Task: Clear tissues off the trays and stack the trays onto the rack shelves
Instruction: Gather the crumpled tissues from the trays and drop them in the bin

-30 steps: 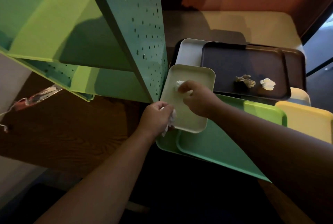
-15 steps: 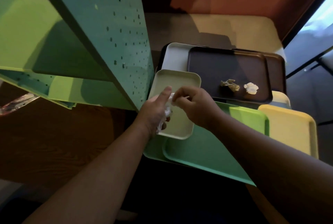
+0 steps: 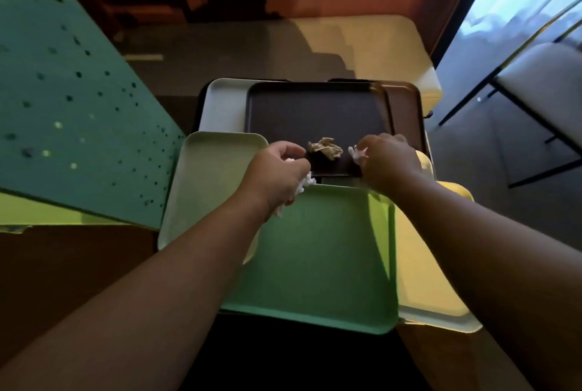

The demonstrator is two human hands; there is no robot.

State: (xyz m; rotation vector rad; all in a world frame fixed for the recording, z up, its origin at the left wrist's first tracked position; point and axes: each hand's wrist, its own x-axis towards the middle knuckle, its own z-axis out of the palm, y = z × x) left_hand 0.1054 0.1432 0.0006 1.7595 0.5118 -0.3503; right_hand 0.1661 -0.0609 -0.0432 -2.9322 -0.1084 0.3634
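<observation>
Several trays lie overlapped in front of me. My left hand [image 3: 277, 175] is closed around a wad of white tissues [image 3: 304, 185] above the near edge of the dark tray [image 3: 315, 113]. My right hand [image 3: 385, 162] pinches a white tissue [image 3: 356, 153] on that dark tray. A crumpled tan tissue [image 3: 326, 148] lies on the dark tray between my hands. A pale green tray [image 3: 208, 176] lies at the left with nothing on it. The big green tray [image 3: 318, 249] lies nearest me.
The teal perforated side panel of the rack [image 3: 72, 126] stands at the left, a lime shelf edge [image 3: 47, 214] below it. A yellow tray [image 3: 422, 261], a grey tray [image 3: 220, 104] and a brown tray [image 3: 406, 110] sit in the pile. A chair [image 3: 535, 91] stands at the right.
My right hand passed the tissue from the pale green tray to my left hand, then reached right onto the dark tray's white tissue. My left hand moved right too. The view shifted right.
</observation>
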